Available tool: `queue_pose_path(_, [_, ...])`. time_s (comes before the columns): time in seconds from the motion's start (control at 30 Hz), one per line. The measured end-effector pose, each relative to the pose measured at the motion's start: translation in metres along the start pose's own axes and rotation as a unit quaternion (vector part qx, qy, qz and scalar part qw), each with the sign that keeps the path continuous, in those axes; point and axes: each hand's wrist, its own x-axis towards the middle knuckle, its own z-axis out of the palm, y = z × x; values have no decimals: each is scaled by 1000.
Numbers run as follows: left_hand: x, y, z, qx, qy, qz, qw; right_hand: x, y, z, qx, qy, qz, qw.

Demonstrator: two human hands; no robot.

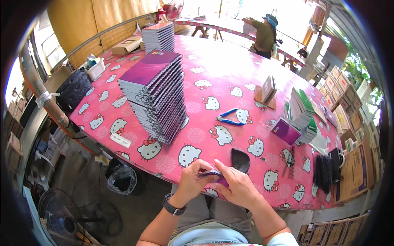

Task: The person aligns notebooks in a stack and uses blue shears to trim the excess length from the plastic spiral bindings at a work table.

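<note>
Just over the table's near edge, both my hands hold a small purple-covered notebook (222,181), mostly hidden by my fingers. My left hand (194,180) pinches its left side and has a dark watch on the wrist. On the other side, the fingers of my right hand (237,185) are closed against it. Beyond my right hand lies a black half-moon-shaped piece (240,160). Further off, pliers (231,118) with blue handles rest with the handles spread. A tall stack of spiral-bound notebooks (152,96) with purple covers stands to the left.
Another notebook stack (158,37) stands behind. At right are green-covered books (301,105), a purple book block (285,130), loose wire coils (291,162) and a bundle of black coils (323,173). A floor fan (61,215) and bin (122,179) sit lower left. A person (264,37) works far off.
</note>
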Motion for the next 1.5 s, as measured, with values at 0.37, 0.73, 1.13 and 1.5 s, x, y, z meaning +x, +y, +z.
queue_pose_path(0.37, [-2, 20, -2, -14, -35, 15, 999, 5, -1, -2, 134, 116, -51, 983])
queue_pose_path(0.73, [2, 31, -10, 53, -72, 67, 994, 8, -7, -5, 176, 99, -53, 978])
queue_pose_path(1.13, [-1, 27, -19, 63, -63, 82, 993, 9, -7, -3, 164, 112, -134, 971])
queue_pose_path(1.5, [0, 29, -21, 28, -27, 42, 998, 10, -10, -1, 57, 126, -160, 977])
